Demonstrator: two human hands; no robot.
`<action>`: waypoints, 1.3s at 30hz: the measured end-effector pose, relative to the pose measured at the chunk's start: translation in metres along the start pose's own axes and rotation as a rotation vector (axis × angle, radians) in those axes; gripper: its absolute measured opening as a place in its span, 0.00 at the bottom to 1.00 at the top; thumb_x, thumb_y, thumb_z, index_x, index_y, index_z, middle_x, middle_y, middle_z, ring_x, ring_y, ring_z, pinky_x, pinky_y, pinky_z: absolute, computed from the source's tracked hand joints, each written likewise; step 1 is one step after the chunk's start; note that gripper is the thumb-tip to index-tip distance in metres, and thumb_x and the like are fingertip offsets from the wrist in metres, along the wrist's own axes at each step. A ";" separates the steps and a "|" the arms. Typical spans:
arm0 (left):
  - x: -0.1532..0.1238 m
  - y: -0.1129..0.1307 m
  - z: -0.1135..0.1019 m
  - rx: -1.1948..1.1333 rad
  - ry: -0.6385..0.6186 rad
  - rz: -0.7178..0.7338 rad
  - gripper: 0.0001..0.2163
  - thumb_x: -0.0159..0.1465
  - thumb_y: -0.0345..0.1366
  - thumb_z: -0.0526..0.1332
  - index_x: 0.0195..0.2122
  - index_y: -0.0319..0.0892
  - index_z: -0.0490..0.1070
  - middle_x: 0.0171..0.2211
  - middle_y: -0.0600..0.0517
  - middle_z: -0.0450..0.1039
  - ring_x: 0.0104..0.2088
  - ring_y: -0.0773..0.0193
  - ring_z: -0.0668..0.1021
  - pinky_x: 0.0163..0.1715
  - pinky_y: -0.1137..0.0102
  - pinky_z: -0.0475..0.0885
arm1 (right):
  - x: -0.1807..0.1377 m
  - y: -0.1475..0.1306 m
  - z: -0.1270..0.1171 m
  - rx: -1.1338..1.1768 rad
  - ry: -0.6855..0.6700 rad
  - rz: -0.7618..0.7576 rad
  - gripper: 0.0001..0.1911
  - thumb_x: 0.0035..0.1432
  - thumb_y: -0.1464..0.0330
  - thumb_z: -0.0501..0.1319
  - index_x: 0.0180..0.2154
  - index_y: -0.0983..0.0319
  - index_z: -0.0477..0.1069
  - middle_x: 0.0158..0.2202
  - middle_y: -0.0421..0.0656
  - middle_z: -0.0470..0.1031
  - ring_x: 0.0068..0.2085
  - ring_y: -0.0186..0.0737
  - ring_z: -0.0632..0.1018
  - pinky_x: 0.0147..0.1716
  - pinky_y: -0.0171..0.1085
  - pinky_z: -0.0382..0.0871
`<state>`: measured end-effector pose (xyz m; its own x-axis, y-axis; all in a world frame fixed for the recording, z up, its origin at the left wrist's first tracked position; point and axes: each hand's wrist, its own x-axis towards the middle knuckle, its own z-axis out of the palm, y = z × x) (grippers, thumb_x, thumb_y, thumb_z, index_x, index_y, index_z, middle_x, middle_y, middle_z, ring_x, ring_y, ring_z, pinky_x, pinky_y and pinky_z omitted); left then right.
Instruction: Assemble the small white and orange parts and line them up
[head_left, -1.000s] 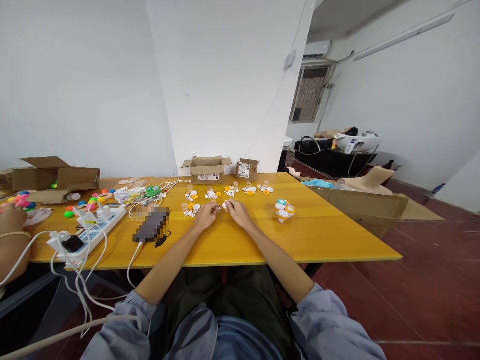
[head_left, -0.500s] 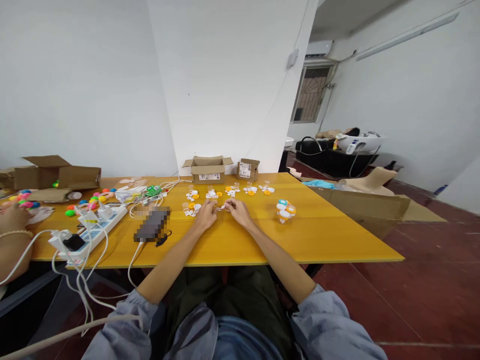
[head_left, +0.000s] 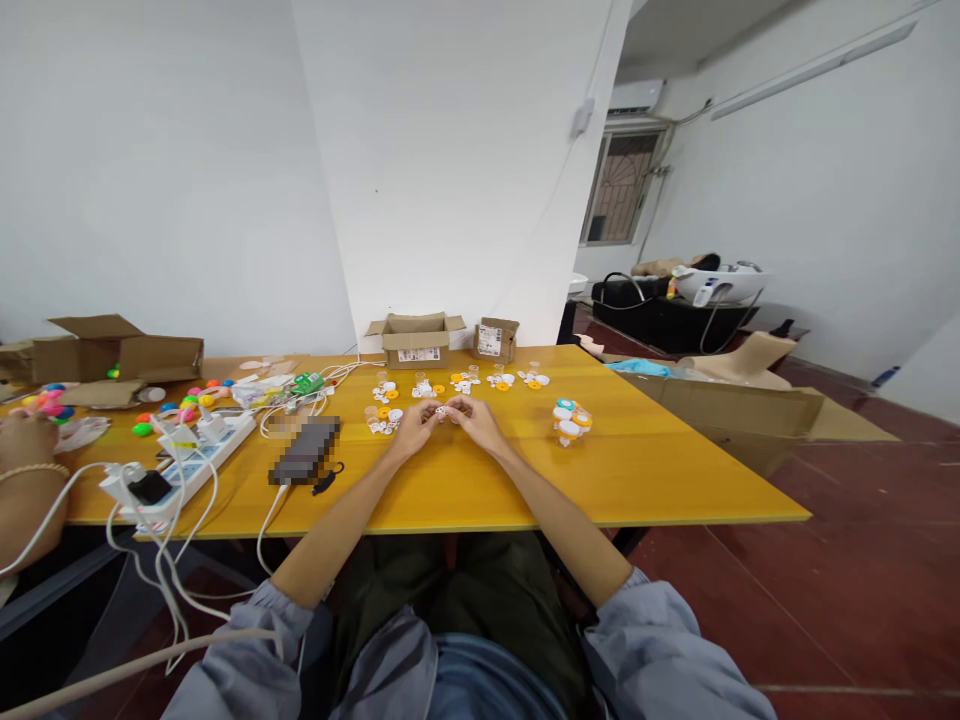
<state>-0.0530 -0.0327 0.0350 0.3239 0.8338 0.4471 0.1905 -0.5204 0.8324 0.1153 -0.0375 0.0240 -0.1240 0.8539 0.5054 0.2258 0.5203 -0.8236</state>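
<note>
Above the wooden table, my left hand (head_left: 417,425) and my right hand (head_left: 470,420) meet with fingers closed on a small white plastic piece (head_left: 442,411) with dark spots or holes. Its exact kind is too small to make out. Just left of my left hand lies a pile of white and orange plastic parts (head_left: 385,424) with a clear cup (head_left: 370,411). Behind my hands, similar parts (head_left: 428,391) form several little groups, each near a clear cup. Right of my right hand stands a cluster of pieces with white, orange and teal round tops (head_left: 571,424).
Two cardboard boxes (head_left: 416,343) stand at the table's back edge. On the left are a power strip (head_left: 191,475) with cables, a blurred dark device (head_left: 306,450) and colourful balls (head_left: 187,405). Another person's hand (head_left: 28,440) is at far left.
My hands have drawn together, fingertips meeting around the small white piece, which now shows more plainly between them. The other person's hand at far left has shifted slightly.
</note>
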 end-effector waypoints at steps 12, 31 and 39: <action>-0.001 0.007 0.000 -0.097 -0.062 0.013 0.12 0.59 0.44 0.68 0.38 0.42 0.80 0.36 0.48 0.82 0.38 0.59 0.82 0.44 0.64 0.77 | -0.004 -0.006 -0.003 -0.219 -0.032 0.003 0.18 0.65 0.59 0.54 0.24 0.58 0.66 0.22 0.38 0.72 0.28 0.39 0.73 0.32 0.36 0.66; 0.000 -0.004 -0.001 0.017 -0.078 0.068 0.11 0.62 0.40 0.66 0.42 0.41 0.79 0.36 0.50 0.82 0.37 0.60 0.81 0.43 0.65 0.77 | -0.005 -0.017 -0.003 -0.164 -0.050 0.140 0.24 0.68 0.58 0.51 0.22 0.59 0.67 0.17 0.36 0.69 0.24 0.36 0.73 0.33 0.33 0.66; -0.001 -0.002 -0.003 0.311 -0.003 0.161 0.08 0.65 0.31 0.61 0.41 0.44 0.79 0.35 0.51 0.80 0.36 0.61 0.79 0.43 0.66 0.75 | -0.006 -0.022 -0.003 -0.237 0.028 0.144 0.22 0.68 0.61 0.51 0.22 0.59 0.67 0.19 0.37 0.71 0.25 0.36 0.73 0.31 0.33 0.64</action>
<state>-0.0563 -0.0326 0.0339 0.3751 0.7361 0.5634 0.4097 -0.6769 0.6115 0.1137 -0.0541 0.0399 -0.0480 0.9163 0.3976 0.4597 0.3737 -0.8057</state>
